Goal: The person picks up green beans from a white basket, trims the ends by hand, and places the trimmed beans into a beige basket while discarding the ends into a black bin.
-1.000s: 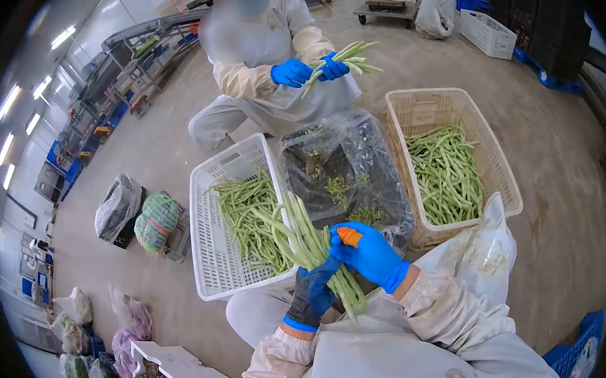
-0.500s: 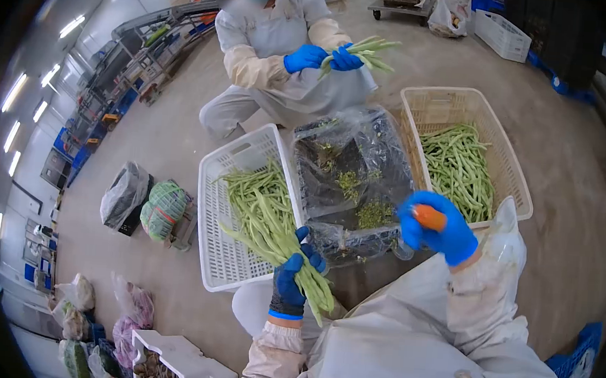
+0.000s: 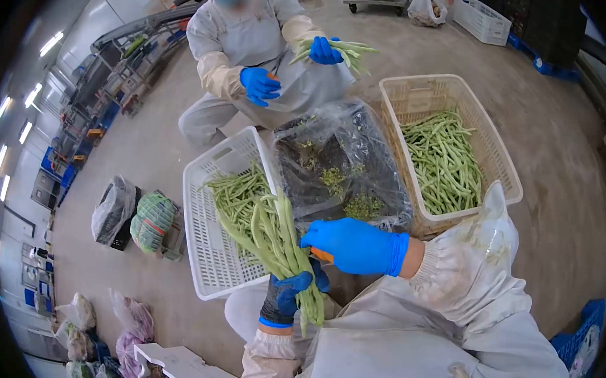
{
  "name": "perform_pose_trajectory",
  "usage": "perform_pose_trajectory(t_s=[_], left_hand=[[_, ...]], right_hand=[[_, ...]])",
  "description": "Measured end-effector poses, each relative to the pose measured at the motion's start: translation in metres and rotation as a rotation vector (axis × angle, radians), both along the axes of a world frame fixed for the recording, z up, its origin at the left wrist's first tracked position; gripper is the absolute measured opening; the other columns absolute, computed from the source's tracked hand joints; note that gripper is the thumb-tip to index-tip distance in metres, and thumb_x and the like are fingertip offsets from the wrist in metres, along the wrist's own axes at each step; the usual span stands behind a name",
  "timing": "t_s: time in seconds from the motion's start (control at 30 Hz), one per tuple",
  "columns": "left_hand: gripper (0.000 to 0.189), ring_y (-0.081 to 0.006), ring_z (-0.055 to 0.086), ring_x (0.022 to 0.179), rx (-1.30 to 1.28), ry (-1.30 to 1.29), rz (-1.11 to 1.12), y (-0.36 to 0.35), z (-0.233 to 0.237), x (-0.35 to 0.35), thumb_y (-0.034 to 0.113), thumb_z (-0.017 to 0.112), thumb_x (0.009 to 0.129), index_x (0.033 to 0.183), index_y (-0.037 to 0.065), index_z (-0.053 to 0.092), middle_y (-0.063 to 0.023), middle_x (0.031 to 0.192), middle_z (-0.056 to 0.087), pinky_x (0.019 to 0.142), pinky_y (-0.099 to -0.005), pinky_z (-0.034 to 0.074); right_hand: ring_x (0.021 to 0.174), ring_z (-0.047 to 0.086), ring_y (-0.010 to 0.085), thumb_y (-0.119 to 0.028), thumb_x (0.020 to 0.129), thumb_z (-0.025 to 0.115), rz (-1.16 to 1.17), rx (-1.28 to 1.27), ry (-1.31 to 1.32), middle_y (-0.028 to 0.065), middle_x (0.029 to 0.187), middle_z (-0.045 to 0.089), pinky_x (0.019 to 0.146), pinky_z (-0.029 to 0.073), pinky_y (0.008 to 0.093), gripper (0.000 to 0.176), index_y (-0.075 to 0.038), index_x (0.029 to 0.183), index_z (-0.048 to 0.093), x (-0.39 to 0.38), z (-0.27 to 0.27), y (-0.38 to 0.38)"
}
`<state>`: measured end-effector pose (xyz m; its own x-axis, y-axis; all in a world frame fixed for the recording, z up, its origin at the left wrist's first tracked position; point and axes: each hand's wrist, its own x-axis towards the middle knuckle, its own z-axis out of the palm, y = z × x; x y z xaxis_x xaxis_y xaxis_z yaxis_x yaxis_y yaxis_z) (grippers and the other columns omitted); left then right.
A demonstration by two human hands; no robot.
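My left hand (image 3: 290, 290), in a dark-palmed blue glove, is wrapped round a bunch of long green beans (image 3: 272, 232) above the near edge of a white crate (image 3: 194, 241). Loose green beans (image 3: 243, 188) lie inside that crate. My right hand (image 3: 359, 245), in a blue glove, is closed on an orange-handled tool (image 3: 322, 254), right beside the bunch; the tool's working end is hidden. Behind my right hand stands a plastic-lined bin (image 3: 389, 160) with green trimmings (image 3: 363, 207) in it. At the right, a beige crate (image 3: 508, 168) holds many green beans (image 3: 445, 160).
Opposite me a co-worker (image 3: 251, 31) sits with beans (image 3: 358, 49) in one gloved hand and something orange in the other. A net-wrapped green bundle (image 3: 153, 222) and a bagged black crate (image 3: 114, 211) stand left. A white foam box (image 3: 185, 367) is at lower left.
My right hand has moved left and down with the orange-handled tool, up against the bean bunch. My left hand keeps its hold. The co-worker's hands have moved apart.
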<state>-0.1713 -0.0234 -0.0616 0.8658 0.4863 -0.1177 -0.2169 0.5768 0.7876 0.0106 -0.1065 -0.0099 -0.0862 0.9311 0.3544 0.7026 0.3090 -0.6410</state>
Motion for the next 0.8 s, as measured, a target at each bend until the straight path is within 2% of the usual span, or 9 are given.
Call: perform_pose_trajectory(t_s=[0.23,0.3,0.37,0.47,0.53,0.57,0.6,0.67,0.8], left_hand=[[0.043,-0.0246,0.060,0.070,0.157,0.162,0.005,0.001,0.001,0.007,0.013,0.070,0.074,0.111,-0.001,0.052,-0.0100,0.087,0.058,0.061,-0.0343,0.051],[0.044,-0.0241,0.060,0.070,0.179,0.197,-0.007,-0.002,0.003,0.008,0.013,0.069,0.074,0.111,-0.002,0.053,-0.0099,0.087,0.057,0.061,-0.0338,0.050],[0.061,-0.0229,0.058,0.067,0.089,0.150,0.019,-0.010,0.011,0.010,0.014,0.068,0.071,0.123,-0.005,0.044,-0.0087,0.082,0.055,0.061,-0.0329,0.049],[0.067,-0.0209,0.056,0.065,-0.003,0.115,0.017,-0.014,0.014,0.004,0.014,0.069,0.069,0.126,-0.007,0.042,-0.0073,0.079,0.054,0.058,-0.0317,0.047],[0.068,-0.0193,0.054,0.063,-0.089,0.095,0.013,-0.015,0.014,0.002,0.015,0.070,0.068,0.126,-0.007,0.042,-0.0057,0.076,0.052,0.056,-0.0302,0.045],[0.068,-0.0185,0.053,0.062,-0.110,0.091,-0.003,-0.015,0.014,0.003,0.015,0.070,0.068,0.126,-0.006,0.042,-0.0051,0.076,0.051,0.056,-0.0297,0.044],[0.068,-0.0177,0.052,0.061,-0.133,0.086,-0.017,-0.015,0.015,0.003,0.015,0.070,0.068,0.126,-0.006,0.042,-0.0046,0.076,0.051,0.056,-0.0292,0.043],[0.067,-0.0172,0.052,0.061,-0.149,0.068,-0.037,-0.013,0.010,0.005,0.015,0.070,0.068,0.126,-0.005,0.042,-0.0043,0.076,0.051,0.056,-0.0291,0.043],[0.066,-0.0159,0.052,0.060,-0.166,0.049,-0.042,-0.015,0.012,0.003,0.016,0.070,0.069,0.126,-0.004,0.042,-0.0037,0.075,0.051,0.055,-0.0290,0.043]], right_hand=[[0.072,0.059,0.0366,-0.008,0.079,0.052,-0.092,-0.075,-0.197,0.0162,0.083,0.057,0.063,0.049,0.0430,0.010,-0.006,0.089,0.054,-0.004,-0.017,-0.003],[0.073,0.059,0.0372,-0.007,0.078,0.052,-0.284,0.059,-0.209,0.0174,0.083,0.056,0.063,0.048,0.0450,0.010,-0.005,0.087,0.054,-0.006,-0.035,0.002],[0.077,0.060,0.0385,-0.004,0.079,0.053,-0.558,-0.003,-0.206,0.0183,0.087,0.058,0.064,0.049,0.0445,0.013,-0.006,0.092,0.055,0.033,-0.053,0.011],[0.083,0.060,0.0370,-0.004,0.081,0.054,-0.704,-0.048,0.000,0.0187,0.095,0.058,0.070,0.049,0.0413,0.026,-0.006,0.106,0.056,0.074,-0.070,0.013],[0.087,0.059,0.0333,-0.005,0.083,0.056,-0.394,0.332,0.007,0.0168,0.101,0.057,0.075,0.049,0.0380,0.036,-0.008,0.119,0.054,0.062,-0.052,0.009],[0.087,0.058,0.0301,-0.007,0.084,0.055,-0.227,0.227,0.180,0.0139,0.101,0.056,0.078,0.048,0.0368,0.039,-0.008,0.123,0.052,0.048,-0.038,0.002],[0.087,0.058,0.0301,-0.007,0.084,0.055,-0.233,0.226,0.178,0.0139,0.101,0.056,0.078,0.048,0.0368,0.039,-0.008,0.123,0.052,0.040,-0.026,-0.001],[0.086,0.058,0.0294,-0.007,0.084,0.054,0.117,-0.083,0.175,0.0131,0.099,0.056,0.076,0.048,0.0360,0.038,-0.011,0.122,0.053,0.032,-0.013,-0.001],[0.083,0.058,0.0286,-0.007,0.084,0.053,0.119,-0.091,0.078,0.0122,0.097,0.056,0.074,0.048,0.0358,0.039,-0.014,0.123,0.053,0.029,-0.012,0.004]])
